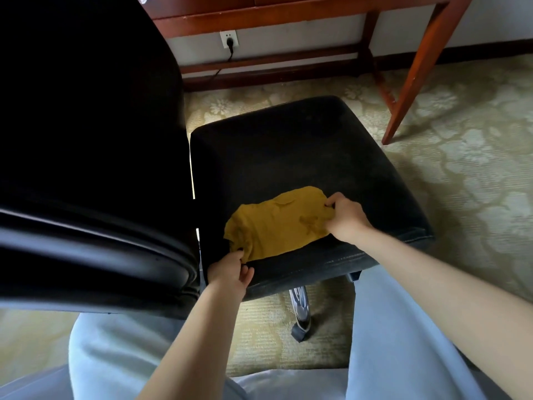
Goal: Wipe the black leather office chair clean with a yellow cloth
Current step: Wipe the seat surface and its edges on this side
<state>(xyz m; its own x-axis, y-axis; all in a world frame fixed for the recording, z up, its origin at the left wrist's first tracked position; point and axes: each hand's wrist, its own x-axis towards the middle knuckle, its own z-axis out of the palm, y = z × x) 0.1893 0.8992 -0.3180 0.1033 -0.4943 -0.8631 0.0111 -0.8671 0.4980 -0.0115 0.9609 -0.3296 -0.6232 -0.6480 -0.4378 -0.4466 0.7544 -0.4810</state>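
two hands apart, each pinching yellow cloth [277, 223]: left hand [229, 271] on its near left corner, right hand [344, 216] on its right edge. spread flat on near part of black chair seat [302, 151], backrest [86, 140] looming left.

Floral carpet [461, 168] — wooden desk [288, 13]

No text, label, brand, number or sign can be read anywhere in this view.
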